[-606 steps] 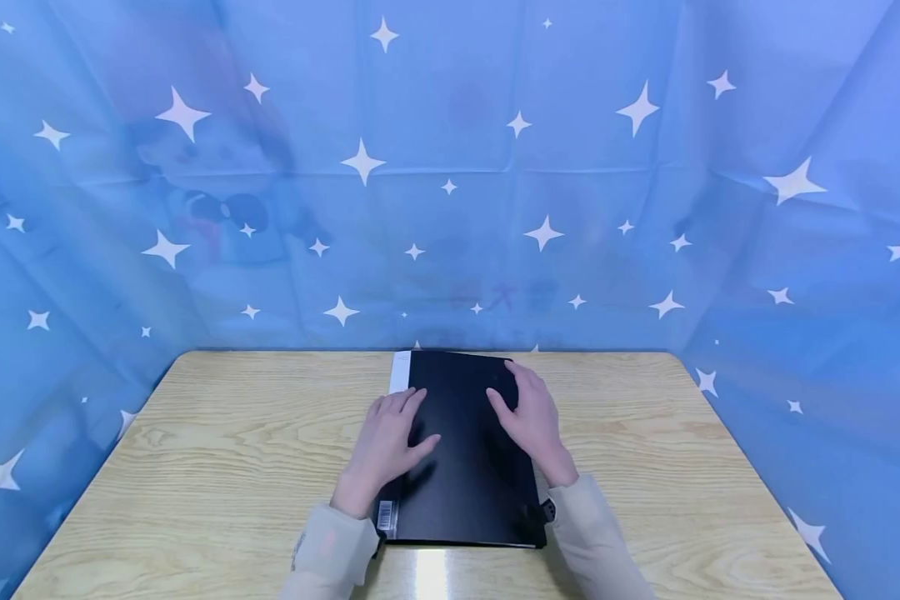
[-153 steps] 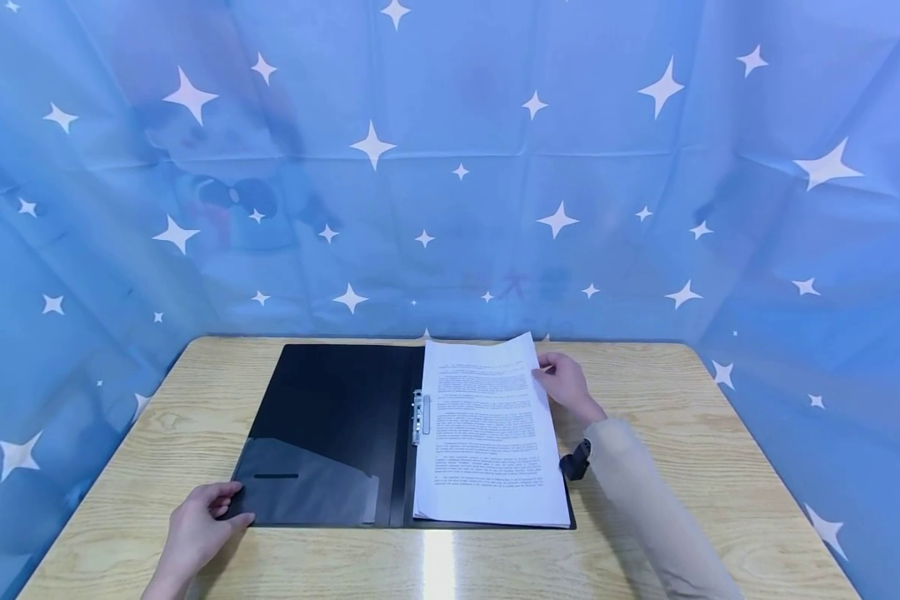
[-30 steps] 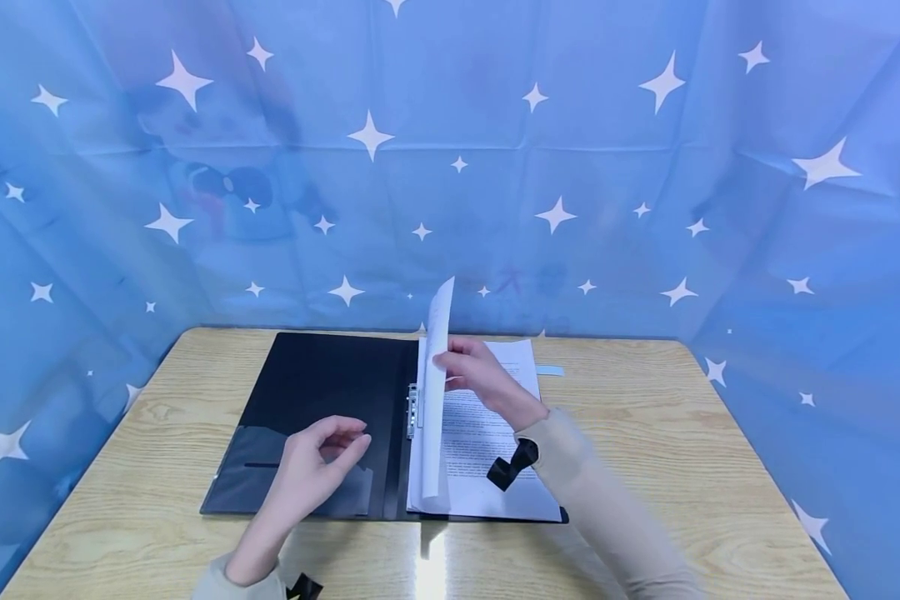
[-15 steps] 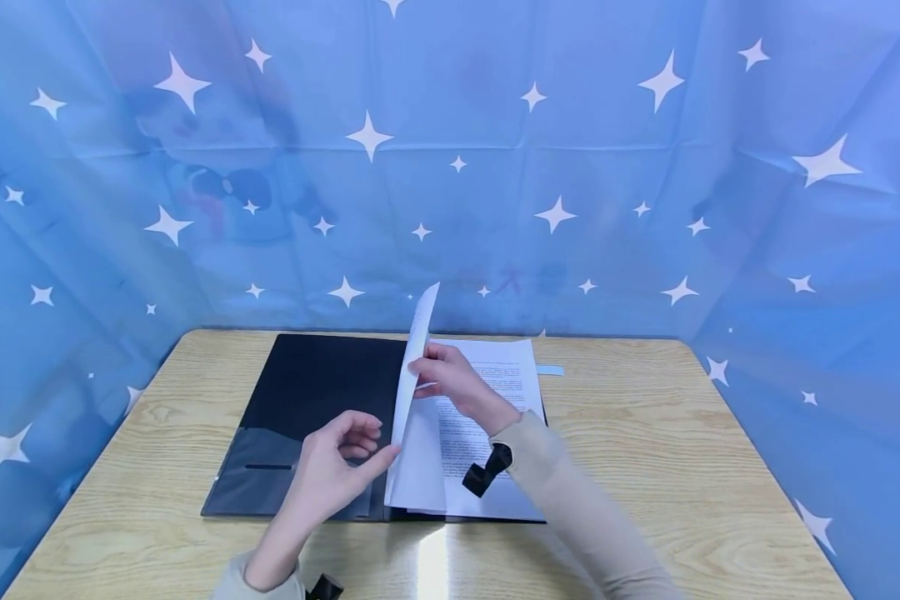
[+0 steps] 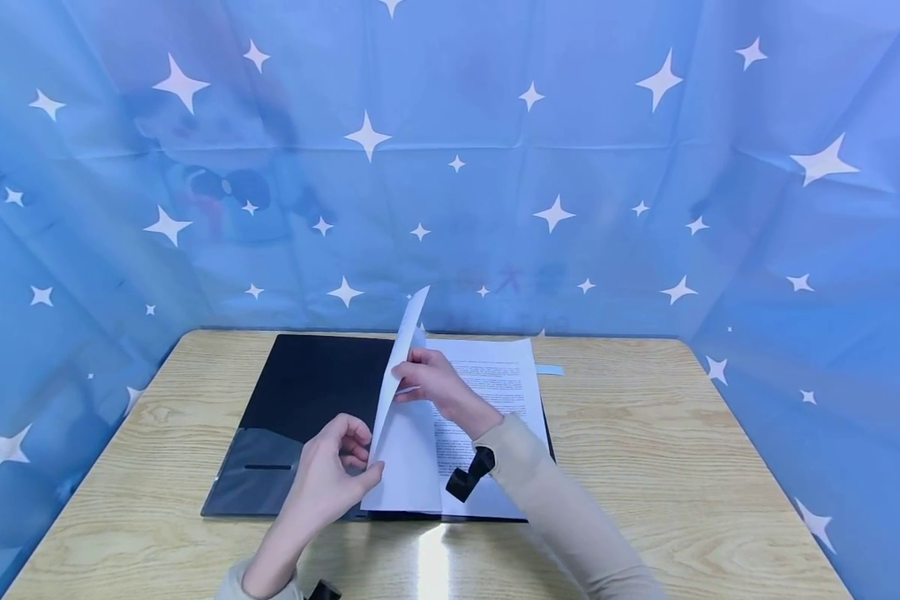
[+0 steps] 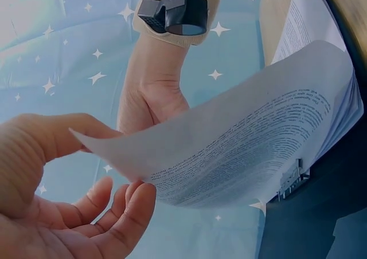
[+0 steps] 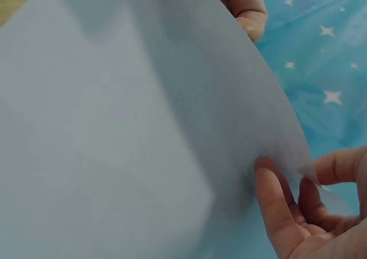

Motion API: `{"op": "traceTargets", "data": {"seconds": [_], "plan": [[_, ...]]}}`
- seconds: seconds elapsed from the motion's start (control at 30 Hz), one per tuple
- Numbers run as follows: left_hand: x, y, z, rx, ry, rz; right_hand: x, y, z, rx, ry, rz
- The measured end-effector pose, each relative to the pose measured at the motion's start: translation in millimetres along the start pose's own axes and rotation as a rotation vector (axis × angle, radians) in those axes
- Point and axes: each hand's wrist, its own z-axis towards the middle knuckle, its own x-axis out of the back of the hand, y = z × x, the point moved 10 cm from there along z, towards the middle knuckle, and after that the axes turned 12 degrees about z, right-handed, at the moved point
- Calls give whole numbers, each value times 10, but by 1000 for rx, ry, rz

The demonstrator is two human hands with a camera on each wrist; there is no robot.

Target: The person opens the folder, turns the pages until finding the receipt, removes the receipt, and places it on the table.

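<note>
Lifted paper (image 5: 401,454) rises from the open black folder (image 5: 311,379) on the wooden bench (image 5: 667,450), caught by its free edge between the thumb and fingers of my right grip (image 5: 438,385). A second ago it stood to the right of the folder's metal clip (image 6: 293,180); now it leans left across the spine, hiding the clip from the head view. My left grip (image 5: 328,468), then apart from it above the left cover, now curves around its near edge; whether it pinches, I cannot tell. Printed pages (image 5: 491,392) lie at right, a light-blue tab (image 5: 549,369) beside them.
</note>
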Motion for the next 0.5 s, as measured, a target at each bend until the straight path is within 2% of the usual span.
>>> {"op": "traceTargets", "data": {"seconds": [0.5], "plan": [[134,-82,-4,-38,119,128,-66,101,4,-51,-3,74]]}}
